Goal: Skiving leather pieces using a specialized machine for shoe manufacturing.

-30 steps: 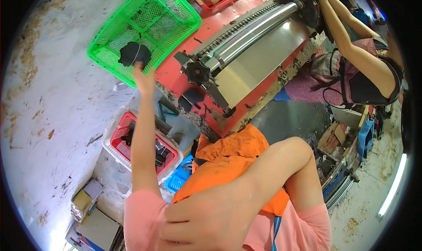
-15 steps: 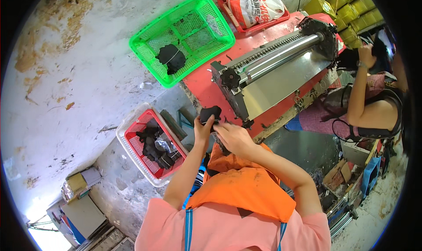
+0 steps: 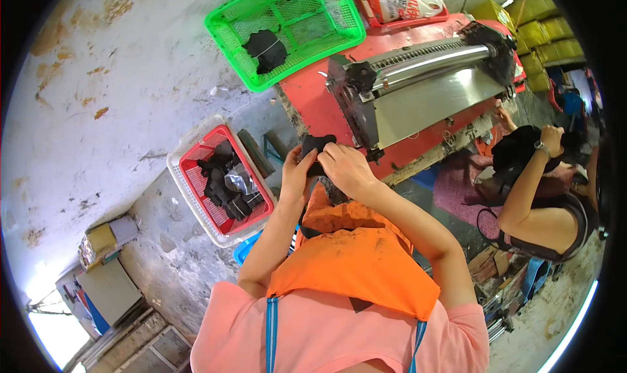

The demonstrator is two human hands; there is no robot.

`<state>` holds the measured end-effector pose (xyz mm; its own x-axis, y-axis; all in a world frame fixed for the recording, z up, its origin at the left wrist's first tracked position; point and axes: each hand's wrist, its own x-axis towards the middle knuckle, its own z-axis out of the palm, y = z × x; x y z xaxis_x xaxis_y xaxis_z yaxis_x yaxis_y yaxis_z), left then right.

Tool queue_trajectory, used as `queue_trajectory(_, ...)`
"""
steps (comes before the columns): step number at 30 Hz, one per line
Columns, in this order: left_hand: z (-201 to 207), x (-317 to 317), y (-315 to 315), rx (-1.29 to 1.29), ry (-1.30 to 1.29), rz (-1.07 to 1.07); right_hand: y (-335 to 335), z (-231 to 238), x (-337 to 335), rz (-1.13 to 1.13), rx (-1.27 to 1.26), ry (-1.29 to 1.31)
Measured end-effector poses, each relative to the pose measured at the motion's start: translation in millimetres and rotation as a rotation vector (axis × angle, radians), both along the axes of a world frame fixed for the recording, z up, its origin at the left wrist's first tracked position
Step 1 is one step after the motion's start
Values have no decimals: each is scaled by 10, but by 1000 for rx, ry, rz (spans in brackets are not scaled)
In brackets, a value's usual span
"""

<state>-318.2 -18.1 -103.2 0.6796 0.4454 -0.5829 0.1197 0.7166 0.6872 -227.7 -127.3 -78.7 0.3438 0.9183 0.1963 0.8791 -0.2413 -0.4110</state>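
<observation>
Both hands meet in front of my orange apron at a small bundle of black, soft-looking pieces [image 3: 317, 143]. My left hand [image 3: 295, 172] grips its near left side, thumb against it. My right hand [image 3: 346, 168] has its fingers bent together over the right side of the bundle, and its fingertips are partly hidden. A similar black bundle [image 3: 266, 50] with a thin pale band around it lies in a green plastic basket [image 3: 233, 72]. More black bundles [image 3: 225, 177] and a clear plastic bag [image 3: 241, 180] fill a red basket [image 3: 260, 215] set in a white one.
A metal roller machine [image 3: 431, 92] stands on the red-topped table [image 3: 313, 95] ahead of me. Behind it sits a red tray holding a printed plastic bag [image 3: 408, 0]. Loose pale bands [image 3: 450, 138] lie at the table's edge. A co-worker [image 3: 535, 196] handles something black at the right.
My view has shifted, so the table stands higher in it. My right hand has closed in over the bundle, beside my left. The co-worker's arms and black item have come lower.
</observation>
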Motion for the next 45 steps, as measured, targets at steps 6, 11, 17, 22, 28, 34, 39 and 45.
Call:
queue_trajectory(6, -29, 12, -109, -552, -18, 94, -8, 95, -47, -130, 247, 81)
queue_trajectory(11, -97, -24, 71, -235, -41, 49, -172, 264, -183, -119, 53, 705)
queue_trajectory(17, -86, -126, 635, -419, -206, 432, -832, -216, -514, -94, -209, 574)
queue_trajectory(22, -145, -136, 351, 113, -39, -357, -1315, -398, -58, -390, -304, 404)
queue_trajectory(28, -143, 15, -37, 300, -110, -876, -810, -103, -155, -288, 230, 1420)
queue_trajectory(34, -292, -16, -225, 176, -168, -878, -1054, -218, -111, -432, 110, 1502)
queue_trajectory(39, -539, -81, -377, -130, 76, -793, -1235, -444, -230, -640, 263, 1455)
queue_trajectory(45, -329, 93, -697, -425, 126, -732, -1300, -415, -386, -604, 251, 313)
